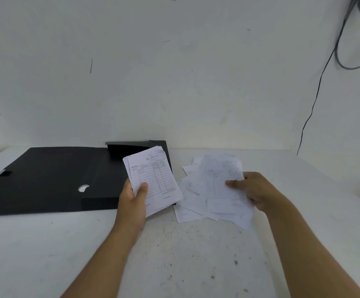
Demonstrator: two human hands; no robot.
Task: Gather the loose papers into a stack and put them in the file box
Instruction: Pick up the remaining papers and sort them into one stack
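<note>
Head view: gathering half done, file box open

Head view shows us mid-gather; our left hand [133, 203] grips a squared stack of receipts [153, 179], thumb across its face, held over the near right corner of the open black file box [52, 179]; our right hand [253, 191] pinches a blurred sheet [226, 179] above the loose papers [198, 201] scattered just right of the box; next, we judge, that sheet must join the stack.

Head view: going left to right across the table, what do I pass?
File box → left hand holding the stack → loose papers → right hand gripping a sheet → cable on the wall.
</note>
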